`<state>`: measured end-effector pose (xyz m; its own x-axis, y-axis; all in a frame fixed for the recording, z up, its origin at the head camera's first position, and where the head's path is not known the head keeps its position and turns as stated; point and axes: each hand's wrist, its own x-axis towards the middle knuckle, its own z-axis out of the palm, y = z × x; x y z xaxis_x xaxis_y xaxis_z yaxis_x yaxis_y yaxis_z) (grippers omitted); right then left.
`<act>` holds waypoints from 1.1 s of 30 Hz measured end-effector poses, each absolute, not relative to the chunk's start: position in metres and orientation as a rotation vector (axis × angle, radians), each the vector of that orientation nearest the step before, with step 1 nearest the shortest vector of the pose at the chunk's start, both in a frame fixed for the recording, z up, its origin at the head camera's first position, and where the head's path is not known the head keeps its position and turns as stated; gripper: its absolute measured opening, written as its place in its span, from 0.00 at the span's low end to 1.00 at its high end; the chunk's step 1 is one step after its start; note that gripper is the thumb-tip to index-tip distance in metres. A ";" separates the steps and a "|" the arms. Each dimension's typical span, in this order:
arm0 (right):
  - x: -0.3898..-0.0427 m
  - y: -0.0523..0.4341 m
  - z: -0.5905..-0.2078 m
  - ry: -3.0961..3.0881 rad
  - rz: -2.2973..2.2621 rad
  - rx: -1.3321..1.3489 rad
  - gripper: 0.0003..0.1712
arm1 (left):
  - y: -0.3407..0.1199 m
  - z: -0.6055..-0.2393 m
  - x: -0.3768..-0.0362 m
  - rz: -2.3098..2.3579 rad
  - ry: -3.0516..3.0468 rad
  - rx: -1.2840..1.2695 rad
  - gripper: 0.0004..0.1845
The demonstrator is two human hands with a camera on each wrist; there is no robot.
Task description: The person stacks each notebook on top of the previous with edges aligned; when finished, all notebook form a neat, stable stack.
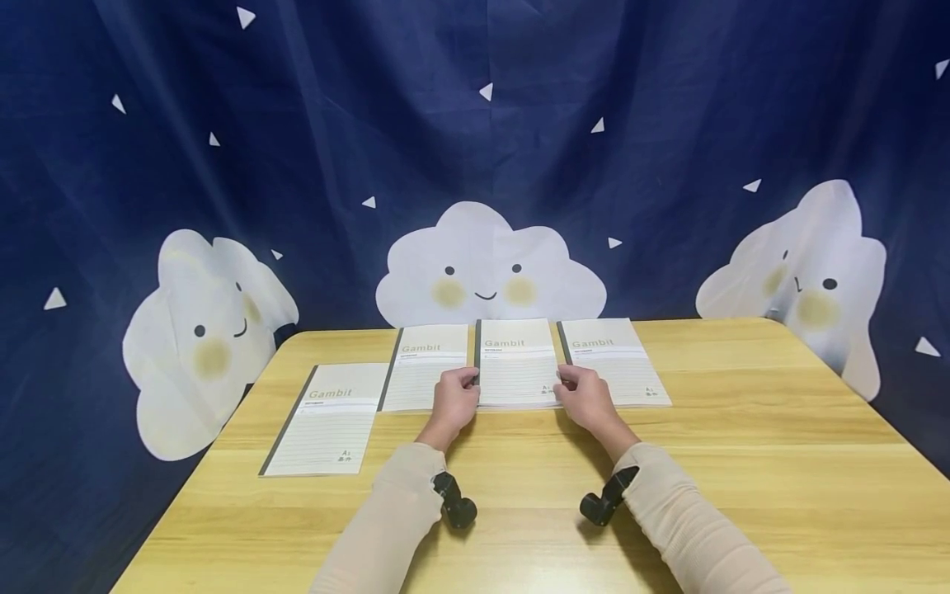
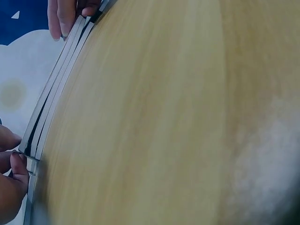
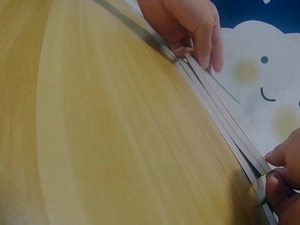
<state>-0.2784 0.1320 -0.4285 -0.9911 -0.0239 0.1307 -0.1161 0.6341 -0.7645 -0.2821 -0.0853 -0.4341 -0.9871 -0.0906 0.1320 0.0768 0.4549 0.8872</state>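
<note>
A stack of three grey-and-white "Gambit" notebooks [image 1: 515,363] lies at the far middle of the wooden table [image 1: 519,503]. My left hand [image 1: 463,386] pinches its near left corner and my right hand [image 1: 573,384] pinches its near right corner. In the left wrist view the stack's edges [image 2: 51,98] show slightly fanned, with my left hand [image 2: 11,171] at one end and my right hand [image 2: 70,16] at the other. The right wrist view shows the same stack [image 3: 220,108] between my right hand [image 3: 281,183] and my left hand [image 3: 192,28].
Single notebooks lie flat beside the stack: one [image 1: 423,367] just left of it, one [image 1: 616,359] just right of it, and another [image 1: 326,421] nearer at the left. A dark blue cloud-print curtain [image 1: 490,272] hangs behind the table.
</note>
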 end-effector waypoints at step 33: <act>-0.278 0.125 -0.407 -2.742 1.272 0.141 0.26 | -0.095 -0.428 -0.278 -1.554 -2.569 0.049 0.19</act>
